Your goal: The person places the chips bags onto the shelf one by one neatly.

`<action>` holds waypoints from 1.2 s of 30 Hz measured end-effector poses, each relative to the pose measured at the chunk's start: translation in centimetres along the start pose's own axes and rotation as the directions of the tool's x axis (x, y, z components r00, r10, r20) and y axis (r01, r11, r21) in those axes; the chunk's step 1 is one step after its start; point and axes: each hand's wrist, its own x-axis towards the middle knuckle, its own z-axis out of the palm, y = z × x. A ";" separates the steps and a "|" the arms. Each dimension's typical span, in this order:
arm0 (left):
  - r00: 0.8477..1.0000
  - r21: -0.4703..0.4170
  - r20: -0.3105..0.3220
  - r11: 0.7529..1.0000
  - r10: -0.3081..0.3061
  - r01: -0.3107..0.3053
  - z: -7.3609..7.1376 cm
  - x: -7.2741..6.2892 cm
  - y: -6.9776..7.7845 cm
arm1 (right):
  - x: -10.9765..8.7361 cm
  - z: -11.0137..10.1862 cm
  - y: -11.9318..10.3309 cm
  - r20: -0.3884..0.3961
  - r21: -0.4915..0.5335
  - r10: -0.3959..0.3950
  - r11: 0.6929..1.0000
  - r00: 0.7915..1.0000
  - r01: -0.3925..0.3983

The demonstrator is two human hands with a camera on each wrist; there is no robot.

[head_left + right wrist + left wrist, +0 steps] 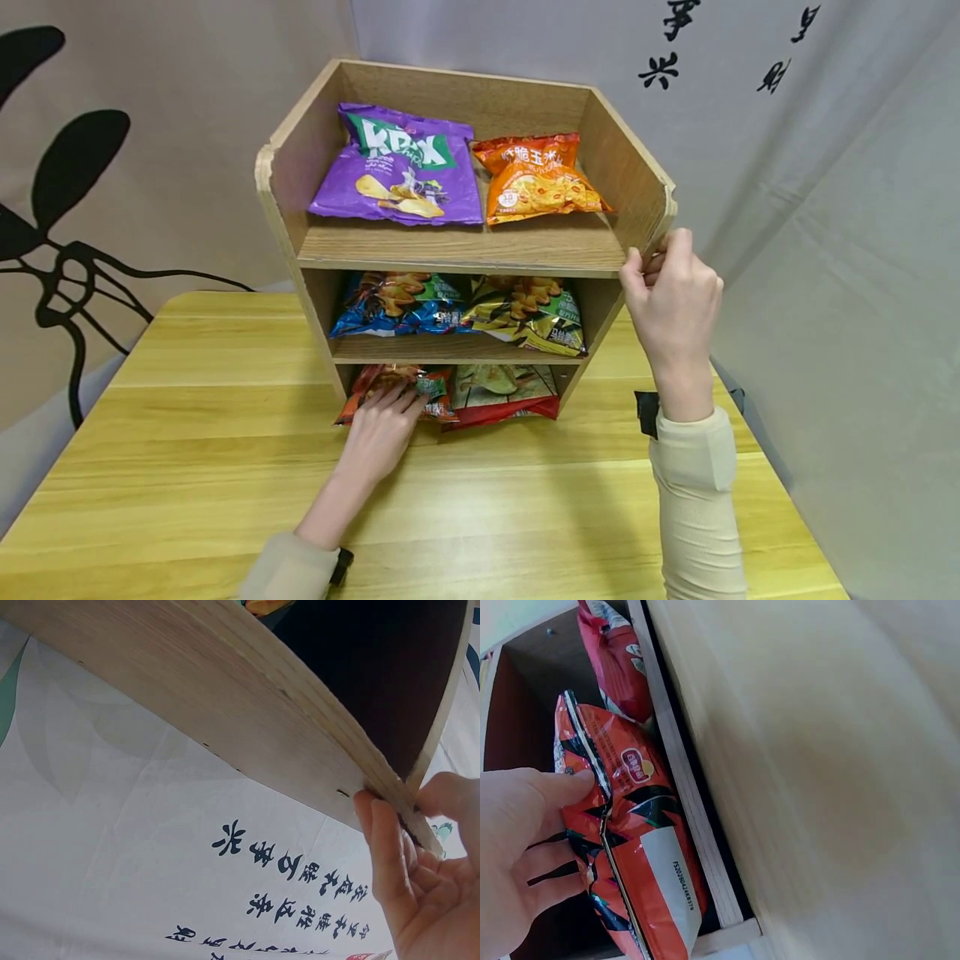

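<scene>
A wooden three-tier shelf stands on the table. My left hand reaches into its lowest compartment and grips the orange-red chip bag on the left side. In the left wrist view the thumb lies on the bag's seam, while the other fingertips are hidden behind it. My right hand pinches the front edge of the shelf's right side panel, thumb on one face and fingers on the other. Beside the orange-red bag lies a red-edged chip bag.
On the top tier are a purple chip bag and an orange corn snack bag. The middle tier holds a blue bag and a gold bag. The wooden table extends in front. A printed cloth hangs behind.
</scene>
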 end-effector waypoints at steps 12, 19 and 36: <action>0.970 0.019 0.237 0.998 0.047 -0.053 0.0 -0.4 0.4 | 0.0 0.1 0.2 0.004 -0.008 -0.011 1.000 1.000 0.011; 0.961 -0.045 0.276 0.999 0.022 -0.010 0.4 0.0 0.1 | 0.0 0.1 0.6 0.012 -0.016 -0.027 0.999 1.000 0.028; 0.977 -0.021 0.211 1.000 0.017 -0.013 -0.9 -0.4 0.9 | 0.0 0.1 0.5 -0.016 -0.020 -0.024 1.000 1.000 0.024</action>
